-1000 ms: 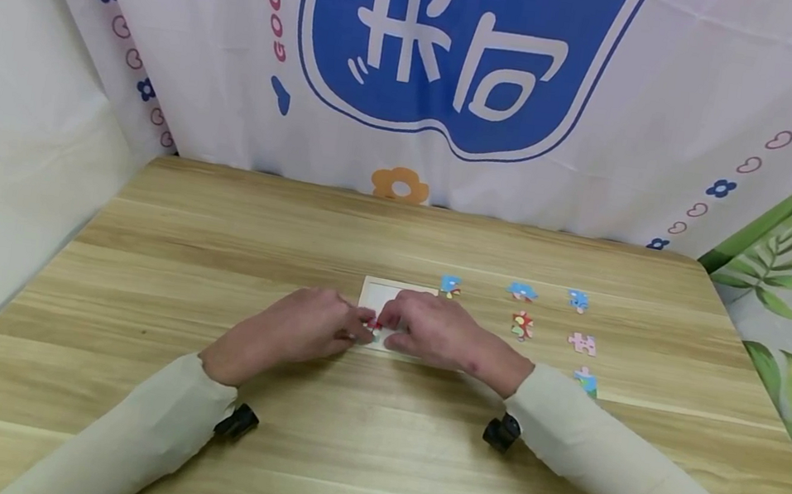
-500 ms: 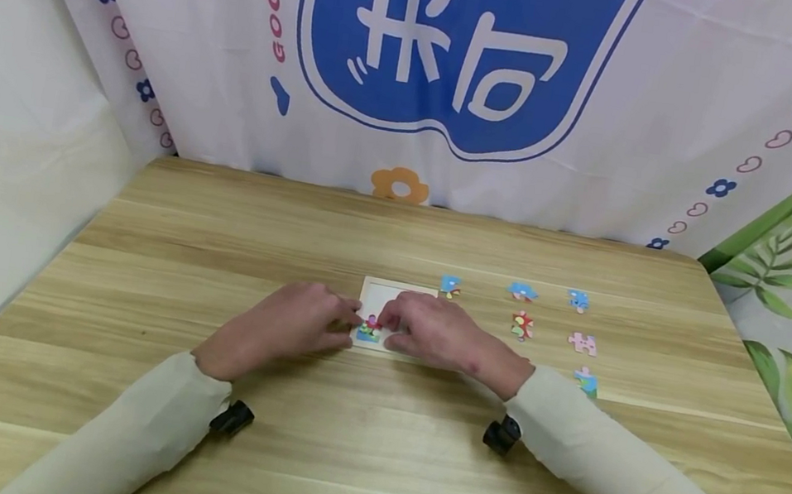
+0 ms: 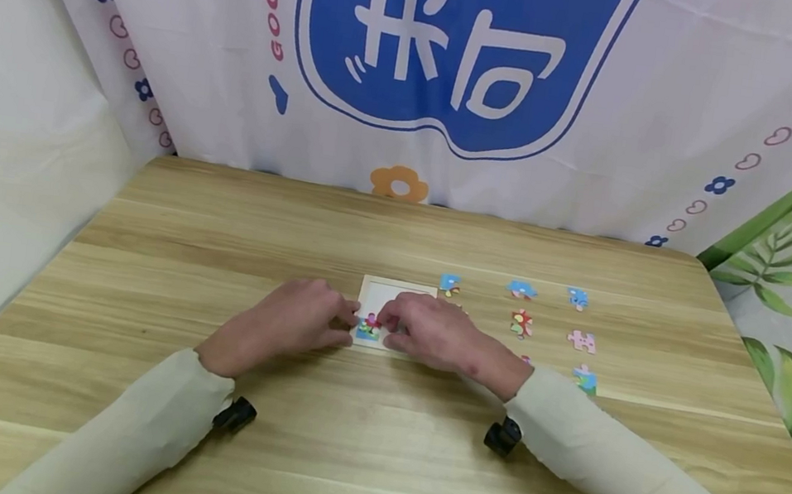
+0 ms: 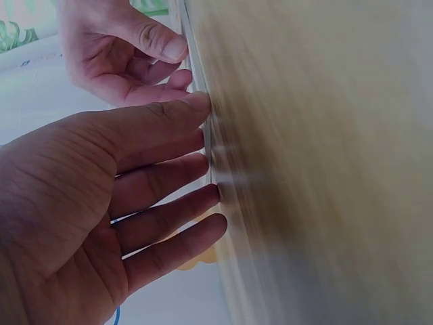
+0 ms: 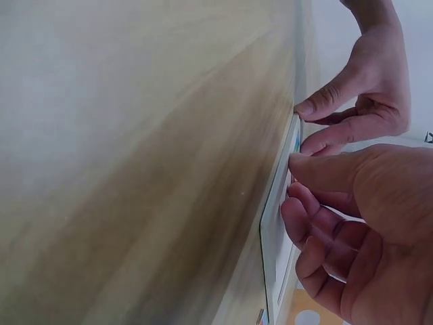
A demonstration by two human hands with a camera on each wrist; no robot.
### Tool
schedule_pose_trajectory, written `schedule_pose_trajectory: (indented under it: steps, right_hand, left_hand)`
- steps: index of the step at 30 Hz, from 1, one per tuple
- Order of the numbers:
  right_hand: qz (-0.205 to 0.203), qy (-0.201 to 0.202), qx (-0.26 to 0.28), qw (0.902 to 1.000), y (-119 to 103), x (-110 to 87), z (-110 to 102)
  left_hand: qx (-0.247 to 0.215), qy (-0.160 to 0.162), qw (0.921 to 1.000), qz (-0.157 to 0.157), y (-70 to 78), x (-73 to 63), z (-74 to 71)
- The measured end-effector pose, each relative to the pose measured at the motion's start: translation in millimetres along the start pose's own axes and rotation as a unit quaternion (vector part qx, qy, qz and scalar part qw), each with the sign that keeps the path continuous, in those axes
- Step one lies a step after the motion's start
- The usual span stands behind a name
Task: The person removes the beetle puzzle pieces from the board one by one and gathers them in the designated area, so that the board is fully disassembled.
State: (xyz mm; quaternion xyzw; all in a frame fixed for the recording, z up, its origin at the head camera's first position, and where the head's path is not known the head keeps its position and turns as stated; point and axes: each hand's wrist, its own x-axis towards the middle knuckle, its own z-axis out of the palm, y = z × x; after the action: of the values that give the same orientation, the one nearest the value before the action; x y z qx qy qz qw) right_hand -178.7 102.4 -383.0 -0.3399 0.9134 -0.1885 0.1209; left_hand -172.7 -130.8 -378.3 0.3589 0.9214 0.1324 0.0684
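A small pale tray-like puzzle frame [image 3: 391,283] lies on the table between both hands. In its lower left corner sits a jigsaw puzzle piece [image 3: 367,329] with a pink-red flower on green and blue. My left hand [image 3: 300,318] touches the frame's left edge with thumb and forefinger apart; its fingers [image 4: 169,183] look fairly straight in the left wrist view. Over the frame's right half is my right hand [image 3: 430,331], fingers curled, forefinger and thumb right beside the flower piece. I cannot tell whether they pinch it. This hand hides much of the frame.
Several loose puzzle pieces lie to the right, among them a red-and-yellow one [image 3: 521,323], a pink one [image 3: 582,342] and a blue-and-green one [image 3: 585,379]. The right hand and wrist partly cover others. A printed curtain [image 3: 233,117] hangs behind the wooden table [image 3: 257,220].
My left hand has drawn back left from over the flower piece to the frame's left edge, leaving the piece uncovered. My right hand keeps its place. The head view has shifted slightly.
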Motion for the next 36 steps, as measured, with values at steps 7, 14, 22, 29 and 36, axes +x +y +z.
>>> schedule_pose_trajectory:
  steps: [7,14,22,29,36]
  right_hand:
    - [0.003,0.004,-0.013,0.9999,-3.2,-1.3,0.2]
    - [0.001,0.012,-0.021,0.9997,-5.1,-1.8,0.8]
    - [0.013,0.026,-0.006,0.9996,-6.8,0.4,2.3]
    - [-0.004,0.045,-0.017,0.9989,-7.4,0.9,3.3]
    - [-0.030,0.093,-0.002,0.9953,-7.1,1.6,3.0]
  left_hand:
    - [-0.011,-0.003,0.9999,-0.012,0.6,1.6,-0.6]
    - [-0.024,0.004,0.9991,-0.034,0.0,2.1,-0.2]
    - [-0.027,0.004,0.9985,-0.048,-0.5,2.6,-0.3]
    - [-0.031,0.005,0.9982,-0.050,-0.6,2.2,-0.9]
    - [-0.032,0.015,0.9989,-0.032,-0.3,2.2,-1.1]
